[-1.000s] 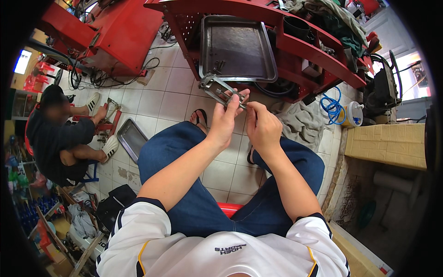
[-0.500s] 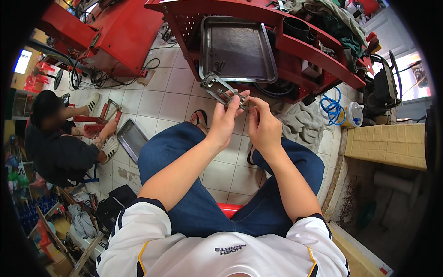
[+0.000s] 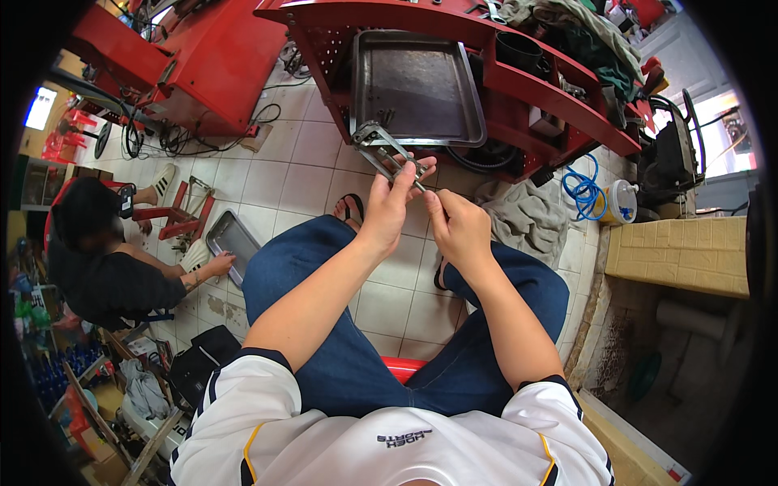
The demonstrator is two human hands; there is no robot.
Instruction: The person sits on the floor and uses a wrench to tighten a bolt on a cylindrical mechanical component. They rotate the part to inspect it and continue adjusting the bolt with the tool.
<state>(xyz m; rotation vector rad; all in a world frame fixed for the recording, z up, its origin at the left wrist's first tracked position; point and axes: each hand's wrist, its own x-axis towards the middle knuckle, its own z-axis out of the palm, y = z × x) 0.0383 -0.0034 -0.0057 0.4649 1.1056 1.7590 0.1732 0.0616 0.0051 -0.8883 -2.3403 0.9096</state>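
A silvery metal frame-like bracket with long side bars slants up and left in front of me. My left hand is closed around its near end, thumb on top. Close beside it, my right hand pinches at the bracket's near tip, thumb and forefinger together. Whether a small piece sits between those fingertips is too fine to make out. Past the bracket's far end, a large metal tray rests in the red cart, with a few small dark metal parts at its near left corner.
The red tool cart stands ahead, a grey cloth below it. To the right are a blue hose and a white bucket. At left, a seated person reaches toward a smaller tray beside a red metal stand.
My right hand has tilted, its fingertips now at the bracket's near tip. The bracket has shifted slightly. The person at left has moved a hand from the red stand to the small tray.
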